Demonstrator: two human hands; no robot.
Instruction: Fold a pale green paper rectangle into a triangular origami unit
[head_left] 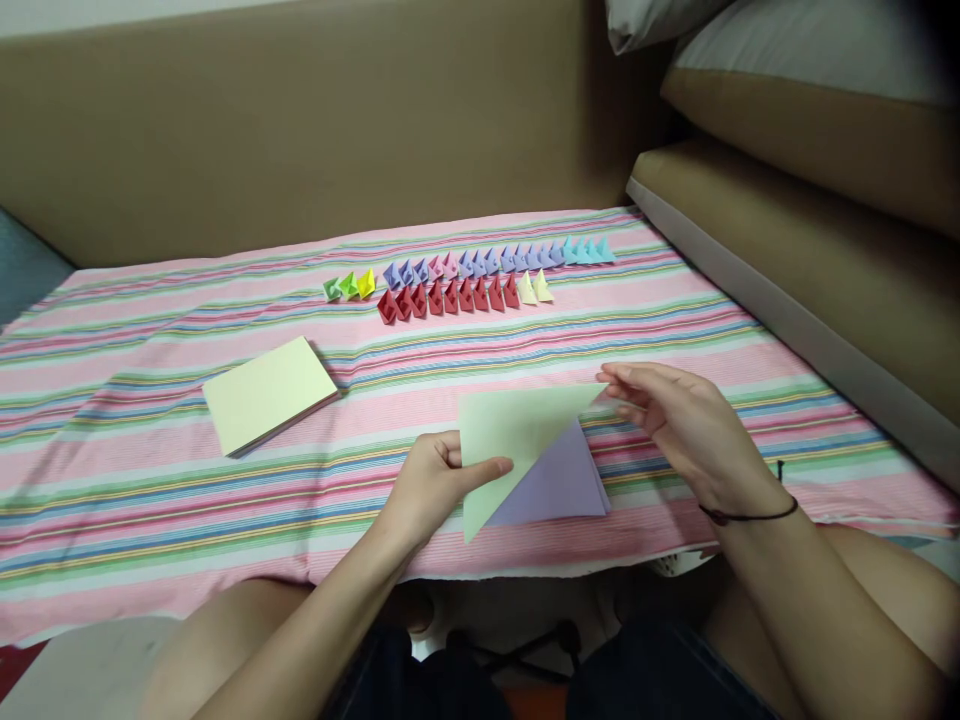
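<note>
A pale green sheet of paper (506, 440), folded into a triangle, is held up between both hands above a stack of purple sheets (559, 485). My left hand (431, 485) pinches its left edge, thumb on top. My right hand (686, 420) pinches the far right corner with its fingertips. A black band circles my right wrist.
A pink striped cloth (150, 500) covers the low table. A stack of pale yellow sheets (268, 397) lies at the left. Two rows of small folded paper boats (469, 278) in several colours stand at the back. Brown cushions (810, 230) rise behind and at the right.
</note>
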